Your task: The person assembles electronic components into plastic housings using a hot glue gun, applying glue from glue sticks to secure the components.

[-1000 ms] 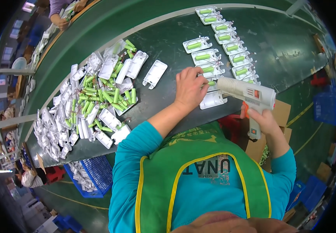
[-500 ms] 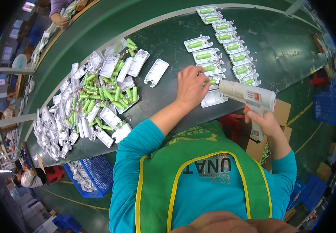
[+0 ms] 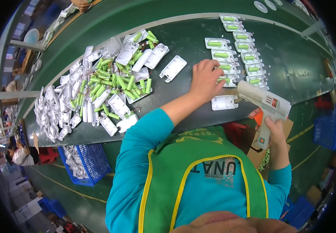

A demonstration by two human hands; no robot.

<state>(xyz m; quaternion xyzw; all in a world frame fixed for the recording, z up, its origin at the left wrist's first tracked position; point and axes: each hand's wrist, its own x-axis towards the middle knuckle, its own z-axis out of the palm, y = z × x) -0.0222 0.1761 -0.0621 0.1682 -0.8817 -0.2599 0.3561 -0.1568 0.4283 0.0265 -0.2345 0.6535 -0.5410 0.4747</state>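
My left hand (image 3: 207, 80) reaches over the bench with fingers curled. Its thumb and fingertips are closed at the left end of a green battery (image 3: 224, 80) lying in a white plastic casing. The fingers partly hide that casing. In my right hand (image 3: 273, 131) is a white glue gun (image 3: 267, 103) with an orange trigger, gripped by its handle. Its ribbed front end points left, close to the right edge of that casing. Nearer to me lies a white casing (image 3: 223, 103) without a battery. More casings with green batteries (image 3: 220, 55) continue the row away from me.
A second row of battery-filled casings (image 3: 249, 58) runs alongside on the right. Left on the dark bench (image 3: 175, 97) is a heap of white casings (image 3: 53, 112) and loose green batteries (image 3: 102, 73). One casing (image 3: 173, 68) lies apart. A blue basket (image 3: 94, 163) stands below the bench.
The view has shifted. A gap has opened between the casing at my left hand and the nearest one without a battery. More of the glue gun's orange trigger shows now.
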